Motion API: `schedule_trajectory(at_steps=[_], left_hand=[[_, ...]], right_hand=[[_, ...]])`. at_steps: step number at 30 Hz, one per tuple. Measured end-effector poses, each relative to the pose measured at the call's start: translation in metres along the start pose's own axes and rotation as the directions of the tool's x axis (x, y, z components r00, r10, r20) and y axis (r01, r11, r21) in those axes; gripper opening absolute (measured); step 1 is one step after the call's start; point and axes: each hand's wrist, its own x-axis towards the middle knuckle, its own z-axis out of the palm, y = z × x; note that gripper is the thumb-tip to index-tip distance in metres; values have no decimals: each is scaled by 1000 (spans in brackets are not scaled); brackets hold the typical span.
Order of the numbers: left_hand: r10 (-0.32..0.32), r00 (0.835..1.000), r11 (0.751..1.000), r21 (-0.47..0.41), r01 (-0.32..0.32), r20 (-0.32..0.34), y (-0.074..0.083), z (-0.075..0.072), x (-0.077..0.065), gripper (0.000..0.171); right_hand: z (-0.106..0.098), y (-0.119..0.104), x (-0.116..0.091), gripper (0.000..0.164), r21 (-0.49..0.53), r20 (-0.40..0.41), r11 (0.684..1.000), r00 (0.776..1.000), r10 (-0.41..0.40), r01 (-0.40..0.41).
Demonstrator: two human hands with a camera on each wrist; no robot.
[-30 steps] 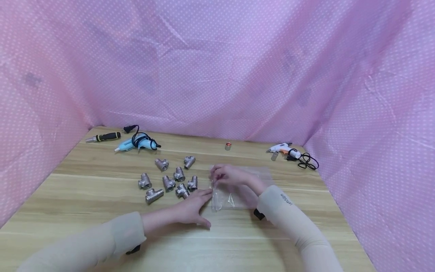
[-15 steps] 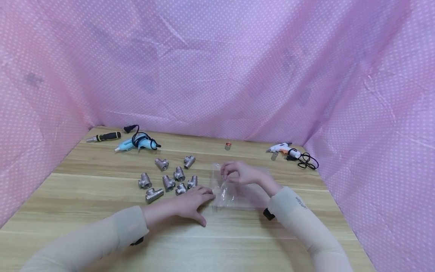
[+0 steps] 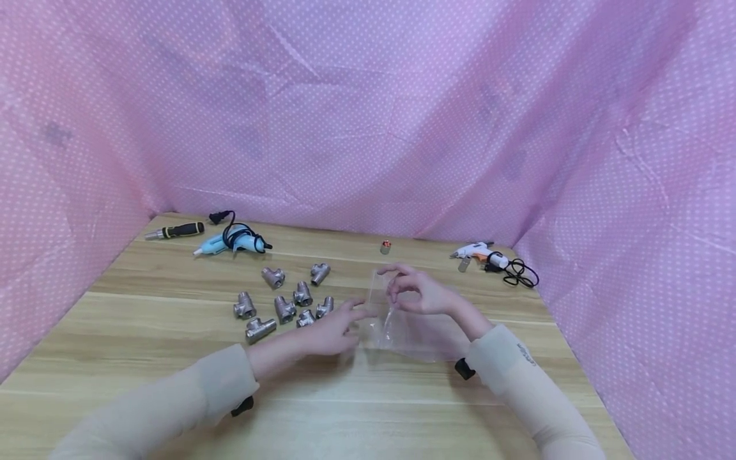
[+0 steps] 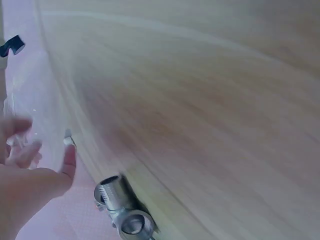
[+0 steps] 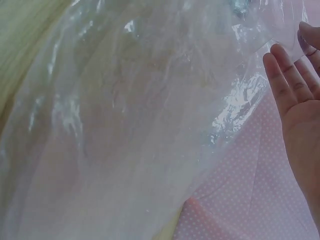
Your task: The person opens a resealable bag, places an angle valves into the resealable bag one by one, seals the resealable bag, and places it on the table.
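Note:
A clear plastic bag is lifted at its left edge, where my right hand pinches it between thumb and fingertip. In the right wrist view the bag spreads wide and wrinkled beside that hand. My left hand reaches to the bag's left edge with loosely extended fingers, fingertips right at the film. Several metal tee pipe fittings lie left of the bag, a few close behind my left hand. The left wrist view has a tee fitting beside the hand.
Along the back stand or lie a black-handled screwdriver, a blue glue gun with its cord wound round it, a small metal cylinder with orange inside and a white glue gun with a black cord. Pink dotted cloth surrounds the wooden table.
My right hand has shifted right and raised the bag's edge off the table. My left hand has drawn back from lying flat, then moved up toward the bag's edge.

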Motion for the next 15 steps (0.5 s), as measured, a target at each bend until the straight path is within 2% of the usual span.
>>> schedule_trajectory(at_steps=[2,5,8,10,13,15], left_hand=[[-3,999,998,-56,1,-41,4,-4,6,53],[-52,994,994,-104,41,-100,7,-5,13,48],[-97,982,985,-159,71,-161,8,-3,18,49],[-116,975,975,-209,75,-189,8,-1,20,51],[-135,967,961,-265,75,-214,10,0,20,57],[-135,964,958,-280,68,-228,10,0,20,60]], right_hand=[[0,5,-2,11,-4,-3,1000,1000,0,0],[3,17,-4,7,-16,-8,1000,1000,19,-19],[7,17,-3,5,-56,-34,993,994,105,-106],[11,11,0,9,-106,-66,978,982,176,-182],[19,-1,4,16,-165,-121,936,948,294,-312],[24,-5,6,20,-198,-140,916,935,327,-350]])
